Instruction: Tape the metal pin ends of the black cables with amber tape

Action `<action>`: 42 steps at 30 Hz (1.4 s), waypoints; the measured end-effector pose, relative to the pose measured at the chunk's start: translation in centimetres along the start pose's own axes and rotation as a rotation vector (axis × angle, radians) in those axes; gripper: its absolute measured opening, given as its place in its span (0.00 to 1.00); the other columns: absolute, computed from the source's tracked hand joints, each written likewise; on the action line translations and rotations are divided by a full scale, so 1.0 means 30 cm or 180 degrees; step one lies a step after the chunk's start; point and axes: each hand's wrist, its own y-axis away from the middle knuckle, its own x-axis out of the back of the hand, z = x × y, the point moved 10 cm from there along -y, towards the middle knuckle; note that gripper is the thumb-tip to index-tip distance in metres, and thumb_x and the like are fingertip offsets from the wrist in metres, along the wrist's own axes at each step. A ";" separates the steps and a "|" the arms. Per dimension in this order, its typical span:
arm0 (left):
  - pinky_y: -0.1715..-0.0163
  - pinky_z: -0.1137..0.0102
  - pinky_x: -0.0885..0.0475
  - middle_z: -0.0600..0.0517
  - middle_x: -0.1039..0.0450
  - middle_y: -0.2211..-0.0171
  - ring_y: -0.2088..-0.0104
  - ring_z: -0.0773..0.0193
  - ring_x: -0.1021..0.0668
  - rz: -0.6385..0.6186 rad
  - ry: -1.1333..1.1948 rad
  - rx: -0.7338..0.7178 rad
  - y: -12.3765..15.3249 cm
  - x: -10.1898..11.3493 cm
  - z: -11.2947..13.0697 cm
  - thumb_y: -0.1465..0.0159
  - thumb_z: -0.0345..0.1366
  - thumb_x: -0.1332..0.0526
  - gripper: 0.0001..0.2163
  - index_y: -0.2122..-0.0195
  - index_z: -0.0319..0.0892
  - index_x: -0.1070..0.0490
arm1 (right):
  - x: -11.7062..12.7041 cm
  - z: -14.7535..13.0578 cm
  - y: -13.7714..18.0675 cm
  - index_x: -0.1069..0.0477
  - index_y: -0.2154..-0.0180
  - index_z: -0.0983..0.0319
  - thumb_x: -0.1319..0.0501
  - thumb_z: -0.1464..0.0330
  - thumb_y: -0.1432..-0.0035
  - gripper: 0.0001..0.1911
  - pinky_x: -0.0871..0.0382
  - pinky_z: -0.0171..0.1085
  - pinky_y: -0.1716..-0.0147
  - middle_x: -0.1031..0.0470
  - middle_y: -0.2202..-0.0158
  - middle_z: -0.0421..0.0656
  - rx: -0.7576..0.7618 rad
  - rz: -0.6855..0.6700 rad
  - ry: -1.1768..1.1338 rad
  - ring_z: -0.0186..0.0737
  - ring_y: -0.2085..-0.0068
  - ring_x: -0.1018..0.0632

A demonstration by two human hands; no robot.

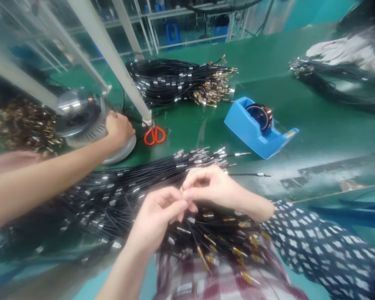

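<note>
My left hand (161, 212) and my right hand (211, 187) meet fingertip to fingertip over a mass of thin black cables (121, 183). Both are pinched closed; whatever sits between the fingertips is too small and blurred to name. Metal-tipped cable ends (203, 156) lie just beyond my hands. Below them, over a checked cloth (187, 271), more cables with yellow-banded ends (237, 252) hang toward me. A blue tape dispenser (253, 129) holding a brown roll of tape (265, 114) stands to the right.
From the left, a co-worker's hand (118, 129) touches a round grey device (84, 116). Red-handled scissors (154, 135) lie by a white post (112, 58). Another cable bundle (184, 81) is at the back, another (325, 83) far right, brassy parts (21, 121) left.
</note>
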 end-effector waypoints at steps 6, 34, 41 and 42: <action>0.73 0.73 0.32 0.52 0.22 0.75 0.74 0.65 0.24 -0.0928 -0.0414 -0.0081 0.044 -0.062 0.006 0.41 0.33 0.33 0.04 0.73 0.42 0.24 | 0.045 -0.085 -0.015 0.25 0.70 0.65 0.35 0.70 0.43 0.05 0.30 0.36 0.64 0.25 0.68 0.43 0.0668 -0.0225 0.0714 0.35 0.66 0.25; 0.54 0.57 0.31 0.44 0.28 0.56 0.55 0.53 0.27 0.0214 -0.4234 -0.1942 0.023 -0.078 0.085 0.34 0.26 0.43 0.10 0.53 0.37 0.31 | -0.029 0.012 0.080 0.35 0.57 0.64 0.44 0.76 0.37 0.06 0.36 0.36 0.63 0.25 0.65 0.42 0.1089 0.0200 0.3634 0.38 0.64 0.27; 0.58 0.57 0.29 0.46 0.29 0.58 0.59 0.54 0.27 0.0277 -0.4515 -0.1838 0.035 -0.066 0.080 0.33 0.29 0.44 0.08 0.55 0.40 0.28 | -0.015 0.010 0.084 0.38 0.59 0.61 0.42 0.78 0.39 0.09 0.36 0.33 0.67 0.28 0.67 0.40 0.0800 0.0083 0.3068 0.36 0.67 0.28; 0.59 0.57 0.29 0.46 0.30 0.59 0.59 0.55 0.27 0.0292 -0.4533 -0.1840 0.036 -0.068 0.082 0.33 0.29 0.44 0.08 0.55 0.40 0.28 | -0.013 0.011 0.081 0.38 0.60 0.61 0.42 0.78 0.39 0.09 0.36 0.33 0.67 0.28 0.68 0.39 0.0742 0.0097 0.3026 0.36 0.67 0.28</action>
